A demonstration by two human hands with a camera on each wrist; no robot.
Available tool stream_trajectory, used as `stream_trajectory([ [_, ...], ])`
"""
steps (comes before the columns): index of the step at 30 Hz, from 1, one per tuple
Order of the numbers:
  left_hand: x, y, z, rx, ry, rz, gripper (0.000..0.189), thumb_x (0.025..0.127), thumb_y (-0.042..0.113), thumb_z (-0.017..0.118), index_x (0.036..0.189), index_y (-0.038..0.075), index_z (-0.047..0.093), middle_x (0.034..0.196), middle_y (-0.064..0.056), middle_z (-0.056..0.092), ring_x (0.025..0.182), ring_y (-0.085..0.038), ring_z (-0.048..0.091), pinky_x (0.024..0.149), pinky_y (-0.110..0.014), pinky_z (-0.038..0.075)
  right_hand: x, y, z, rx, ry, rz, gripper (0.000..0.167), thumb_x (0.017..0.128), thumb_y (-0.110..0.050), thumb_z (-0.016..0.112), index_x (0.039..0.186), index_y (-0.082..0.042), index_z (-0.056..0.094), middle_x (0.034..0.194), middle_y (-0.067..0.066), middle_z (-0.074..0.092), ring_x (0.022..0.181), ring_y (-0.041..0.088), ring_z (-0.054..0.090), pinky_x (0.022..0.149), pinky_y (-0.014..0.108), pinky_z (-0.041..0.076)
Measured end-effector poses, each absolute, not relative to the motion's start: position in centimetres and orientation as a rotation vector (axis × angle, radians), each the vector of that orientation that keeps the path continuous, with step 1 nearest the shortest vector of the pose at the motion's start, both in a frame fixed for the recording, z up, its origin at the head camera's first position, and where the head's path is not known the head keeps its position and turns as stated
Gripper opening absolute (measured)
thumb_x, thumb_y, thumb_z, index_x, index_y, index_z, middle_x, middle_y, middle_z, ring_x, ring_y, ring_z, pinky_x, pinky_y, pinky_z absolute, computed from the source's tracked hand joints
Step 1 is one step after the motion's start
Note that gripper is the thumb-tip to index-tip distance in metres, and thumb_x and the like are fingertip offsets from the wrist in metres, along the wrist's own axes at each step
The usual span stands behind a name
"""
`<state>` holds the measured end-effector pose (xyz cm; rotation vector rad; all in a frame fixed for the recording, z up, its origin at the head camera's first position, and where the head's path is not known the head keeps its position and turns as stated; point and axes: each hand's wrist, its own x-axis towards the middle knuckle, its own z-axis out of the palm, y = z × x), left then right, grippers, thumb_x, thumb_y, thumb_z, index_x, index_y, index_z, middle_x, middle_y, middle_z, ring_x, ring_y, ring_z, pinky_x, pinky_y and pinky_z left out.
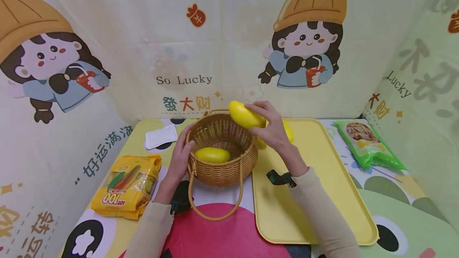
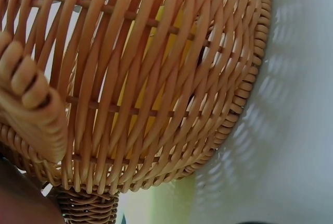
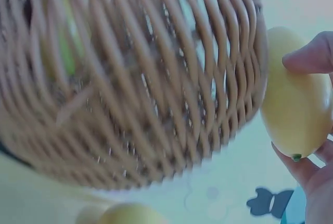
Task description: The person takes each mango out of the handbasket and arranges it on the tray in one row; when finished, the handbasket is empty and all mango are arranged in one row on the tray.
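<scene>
Right hand: grips a yellow mango between thumb and fingers, the fruit tilted at the far right part of the wicker basket's rim; contact with the rim cannot be told. Left hand: holds the basket's left rim, well apart from that mango. Second mango lies inside the basket, near the left hand. Basket stands toward the table's far edge, just beside the yellow tray. More yellow fruit partly hidden behind the right hand.
</scene>
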<state>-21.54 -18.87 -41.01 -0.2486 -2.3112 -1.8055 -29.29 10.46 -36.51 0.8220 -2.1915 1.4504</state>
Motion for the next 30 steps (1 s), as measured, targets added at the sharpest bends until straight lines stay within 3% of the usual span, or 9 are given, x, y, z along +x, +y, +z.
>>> stream_trajectory([
  [7, -20.9, -18.5, -39.9, -0.252, -2.32, -1.816, 0.054, 0.104, 0.012, 0.037, 0.157, 0.015, 0.029, 0.162, -0.009, 0.029, 0.148, -0.035, 0.03, 0.121, -0.052, 0.027, -29.9, 12.4, -38.0, 0.695, -2.159, 1.417, 0.061, 0.071, 0.006, 0.076, 0.129, -0.011, 0.067, 0.127, 0.014, 0.056, 0.115, 0.028, 0.051, 0.088, 0.045, 0.046],
  [15, -20.9, -18.6, -40.0, -0.237, -2.332, -1.812, 0.054, 0.104, 0.013, 0.036, 0.157, 0.018, 0.028, 0.162, -0.006, 0.029, 0.148, -0.032, 0.03, 0.122, -0.052, 0.026, -30.5, 14.3, -39.2, 0.588, -2.217, 1.347, 0.062, 0.072, -0.001, 0.074, 0.13, -0.02, 0.067, 0.124, 0.008, 0.056, 0.112, 0.024, 0.05, 0.088, 0.046, 0.047],
  [30, -20.8, -18.7, -39.9, -0.257, -2.325, -1.808, 0.054, 0.104, 0.013, 0.037, 0.157, 0.015, 0.027, 0.162, -0.01, 0.029, 0.148, -0.035, 0.029, 0.121, -0.054, 0.026, -30.7, 17.9, -40.6, 0.422, -2.35, 1.256, 0.062, 0.076, -0.005, 0.075, 0.135, -0.018, 0.062, 0.128, 0.013, 0.052, 0.114, 0.031, 0.049, 0.093, 0.049, 0.045],
])
